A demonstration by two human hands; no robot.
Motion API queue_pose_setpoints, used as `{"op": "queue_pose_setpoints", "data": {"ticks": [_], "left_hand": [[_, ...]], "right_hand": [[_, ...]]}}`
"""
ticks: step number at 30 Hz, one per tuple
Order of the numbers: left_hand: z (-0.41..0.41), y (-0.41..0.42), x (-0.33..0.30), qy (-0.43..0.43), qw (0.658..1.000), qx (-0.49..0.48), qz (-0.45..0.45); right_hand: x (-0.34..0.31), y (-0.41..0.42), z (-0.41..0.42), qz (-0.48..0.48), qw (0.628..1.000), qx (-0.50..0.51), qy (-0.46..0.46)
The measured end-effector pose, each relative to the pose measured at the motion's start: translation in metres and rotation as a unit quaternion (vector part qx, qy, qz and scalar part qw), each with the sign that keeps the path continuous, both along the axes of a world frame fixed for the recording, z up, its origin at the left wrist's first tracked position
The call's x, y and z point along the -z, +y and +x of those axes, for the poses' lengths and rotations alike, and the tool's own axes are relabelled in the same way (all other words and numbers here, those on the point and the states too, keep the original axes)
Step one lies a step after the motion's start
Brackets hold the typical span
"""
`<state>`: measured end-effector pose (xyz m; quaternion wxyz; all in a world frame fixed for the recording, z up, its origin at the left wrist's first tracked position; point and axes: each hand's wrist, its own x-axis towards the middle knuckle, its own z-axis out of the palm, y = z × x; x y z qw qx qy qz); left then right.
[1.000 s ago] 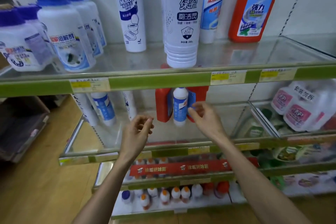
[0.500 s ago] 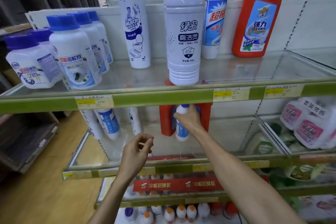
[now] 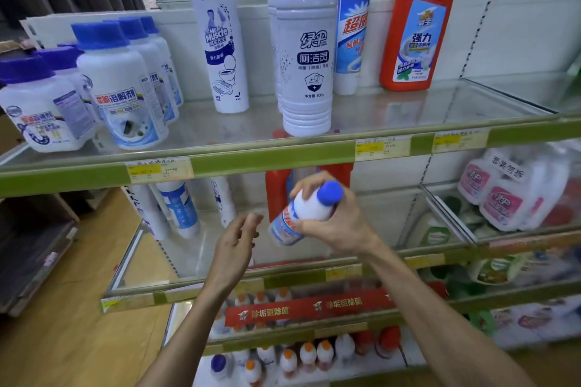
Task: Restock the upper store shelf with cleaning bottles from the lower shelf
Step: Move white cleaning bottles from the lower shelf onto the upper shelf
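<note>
Blue-capped cleaner bottle tilted, off lower shelf | right hand grip wrapped round it; left hand loose, empty | step: lifting out | next: raise to upper shelf, stand upright beside matching bottle

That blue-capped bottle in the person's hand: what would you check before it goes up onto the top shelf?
1. Grip: right hand wraps the blue-capped bottle: ok.
2. Cap on: ok.
3. Bottle upright: tilted, not ok.
4. Matching bottle on the upper shelf marks its place: ok.
5. Free glass in front of it: ok.
6. Left hand free to steady: ok.
</note>
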<state>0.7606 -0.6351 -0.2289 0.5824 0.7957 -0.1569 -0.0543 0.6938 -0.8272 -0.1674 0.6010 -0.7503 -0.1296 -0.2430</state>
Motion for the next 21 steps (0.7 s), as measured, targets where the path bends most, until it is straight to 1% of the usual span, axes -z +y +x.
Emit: {"op": "queue_pose_setpoints", "data": {"ticks": [2,3,4,5,6,7,9,11,12,13,14,15,16,17,19,21], "left_hand": [[-0.007,-0.001,-0.009,0.034,0.998,0.049,-0.011],[-0.011,-0.002,-0.016,0.084,0.992,0.079,-0.049],[-0.015,-0.002,-0.023,0.154,0.974,0.12,-0.117],[-0.02,-0.001,-0.031,0.216,0.944,0.168,-0.182],[-0.024,0.001,-0.038,0.252,0.916,0.214,-0.226],[-0.029,0.002,-0.044,0.263,0.899,0.252,-0.241],[-0.036,0.001,-0.052,0.26,0.886,0.287,-0.254],[-0.044,-0.002,-0.059,0.215,0.901,0.269,-0.265],[-0.049,-0.003,-0.063,0.168,0.92,0.243,-0.258],[-0.053,-0.005,-0.066,0.102,0.945,0.21,-0.229],[-0.059,-0.007,-0.07,0.026,0.968,0.174,-0.18],[-0.065,-0.01,-0.072,-0.046,0.982,0.133,-0.127],[-0.071,-0.012,-0.074,-0.103,0.986,0.093,-0.092],[-0.076,-0.015,-0.075,-0.142,0.985,0.063,-0.077],[-0.083,-0.02,-0.077,-0.178,0.98,0.039,-0.077],[-0.086,-0.022,-0.082,-0.159,0.982,0.063,-0.08]], "right_hand": [[-0.026,-0.001,-0.007,0.095,0.993,-0.065,-0.035],[-0.038,-0.001,-0.008,0.151,0.982,-0.102,-0.045],[-0.048,-0.002,-0.008,0.208,0.967,-0.137,-0.048],[-0.057,-0.003,-0.006,0.259,0.95,-0.167,-0.047],[-0.065,-0.004,-0.004,0.3,0.934,-0.189,-0.042],[-0.071,-0.004,-0.002,0.33,0.922,-0.2,-0.039],[-0.081,-0.006,0.0,0.367,0.908,-0.198,-0.033],[-0.089,-0.005,0.001,0.392,0.902,-0.182,-0.025],[-0.093,-0.004,0.001,0.406,0.898,-0.169,-0.022],[-0.097,-0.002,0.001,0.422,0.894,-0.147,-0.02],[-0.101,-0.001,0.002,0.437,0.893,-0.107,-0.014],[-0.105,0.001,0.002,0.445,0.894,-0.06,-0.005],[-0.108,0.003,0.002,0.44,0.898,-0.01,0.007],[-0.11,0.004,0.002,0.431,0.902,0.029,0.018],[-0.117,0.008,-0.001,0.412,0.908,0.068,0.021],[-0.125,0.009,-0.006,0.393,0.916,0.074,0.018]]}}
